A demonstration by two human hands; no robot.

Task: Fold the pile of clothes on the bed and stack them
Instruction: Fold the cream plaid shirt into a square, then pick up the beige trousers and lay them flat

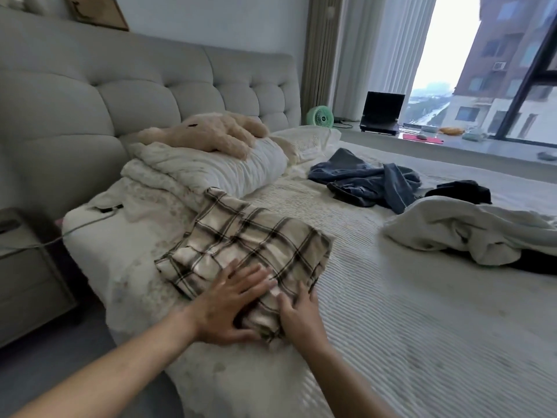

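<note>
— Fingers (256, 274) of the left hand (224, 309) are lying spread and flat, pressing on the near end of the plaid shirt (241, 251); nothing is being gripped there.

— And the right hand (300, 315)?

— It is resting on the shirt's near right corner, fingers reaching forward along the edge. Whether the tips are pinching the cloth or only lying on it, I cannot tell; they are partly sinking into the fold.

— Where is the shirt lying?

— Folded, on the bed (391, 327) near its left edge, long axis running away from the hands and slightly left, toward the pillows (211, 170). Both hands are sitting at the near end, so the far end is lying straight ahead of the fingertips.

— What is waiting beyond?

— To the right, well apart from the shirt: a white garment (470, 233) crumpled nearest, jeans (367, 179) farther back, and a black item (461, 191) between them. The right hand is looking the nearer one to all three.

— Anything hard to read?

— The white garment is covering something dark beneath it, and the frame is cutting it off at the right. The shirt's underside and sleeves are tucked out of sight.
</note>
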